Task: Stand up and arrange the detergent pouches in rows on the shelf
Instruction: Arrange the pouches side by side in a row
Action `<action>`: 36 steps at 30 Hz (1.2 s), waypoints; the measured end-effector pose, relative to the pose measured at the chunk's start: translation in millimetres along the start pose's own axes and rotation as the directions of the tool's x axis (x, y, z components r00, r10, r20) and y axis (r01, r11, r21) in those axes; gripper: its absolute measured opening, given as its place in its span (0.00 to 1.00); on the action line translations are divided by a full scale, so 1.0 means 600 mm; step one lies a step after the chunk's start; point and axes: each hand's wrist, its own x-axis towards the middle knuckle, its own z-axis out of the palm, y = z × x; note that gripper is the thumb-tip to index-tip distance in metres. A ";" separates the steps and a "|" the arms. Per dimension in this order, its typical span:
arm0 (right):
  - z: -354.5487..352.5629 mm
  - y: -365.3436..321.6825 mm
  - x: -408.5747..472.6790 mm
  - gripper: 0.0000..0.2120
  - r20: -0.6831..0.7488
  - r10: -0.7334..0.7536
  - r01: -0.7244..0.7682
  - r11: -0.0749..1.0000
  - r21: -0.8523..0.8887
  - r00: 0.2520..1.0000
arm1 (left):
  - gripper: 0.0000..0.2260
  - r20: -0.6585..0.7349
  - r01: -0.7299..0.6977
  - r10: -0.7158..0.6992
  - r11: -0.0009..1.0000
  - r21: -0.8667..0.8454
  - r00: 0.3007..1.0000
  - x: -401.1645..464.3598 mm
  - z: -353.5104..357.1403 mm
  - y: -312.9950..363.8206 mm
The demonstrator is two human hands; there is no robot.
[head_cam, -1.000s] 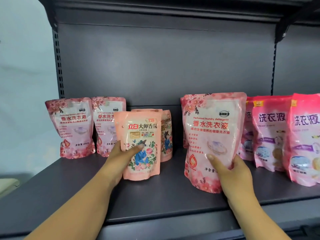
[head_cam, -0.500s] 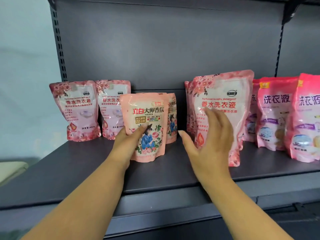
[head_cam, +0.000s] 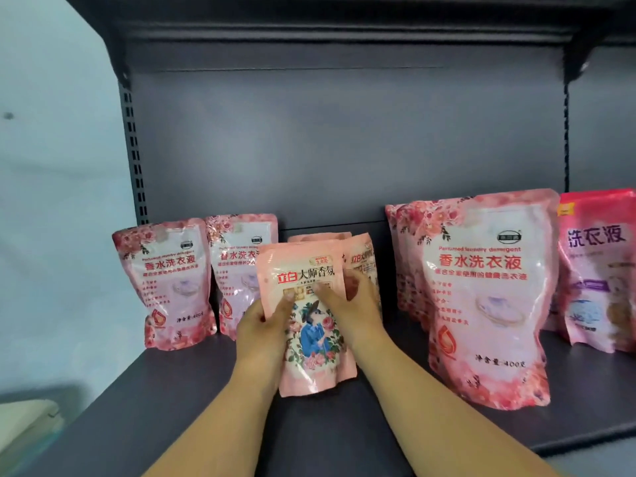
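The right hand (head_cam: 358,304) had let go of the big pink pouch (head_cam: 481,297), left standing on the shelf (head_cam: 344,428), and now gripped the small pouch (head_cam: 306,318) together with the left hand (head_cam: 265,325), so straightening came next.

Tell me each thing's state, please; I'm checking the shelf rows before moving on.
Peach pouch with blue figure: upright, front, gripped by both hands.
Left hand: grips its left edge.
Right hand: grips its right edge.
Peach pouches behind it: upright.
Two small pink floral pouches: upright at the back.
Large pink floral pouch: upright, unheld.
Bright pink pouch: upright.
Grey metal shelf: bears all.
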 end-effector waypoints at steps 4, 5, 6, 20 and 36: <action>0.003 0.011 0.021 0.39 -0.052 -0.040 0.038 0.999 -0.037 0.998 | 0.07 0.023 -0.023 0.022 0.999 0.032 0.999 0.023 0.000 0.003; 0.003 0.010 0.025 0.40 -0.060 -0.052 0.049 0.997 -0.052 0.997 | 0.08 0.031 -0.014 0.013 0.999 0.029 0.999 0.028 0.001 0.002; 0.004 0.008 0.028 0.38 -0.054 -0.048 0.046 0.998 -0.040 0.997 | 0.09 0.034 -0.006 0.005 1.000 0.026 0.999 0.033 0.001 0.000; 0.000 0.010 0.035 0.21 0.096 -0.104 0.101 0.994 0.035 0.990 | 0.08 0.121 0.036 -0.034 0.999 -0.020 0.992 0.047 0.009 0.007; -0.058 0.036 0.100 0.45 -0.294 0.044 -0.047 0.999 -0.002 0.955 | 0.04 -0.071 -0.211 0.218 0.973 0.098 0.973 0.043 -0.023 0.023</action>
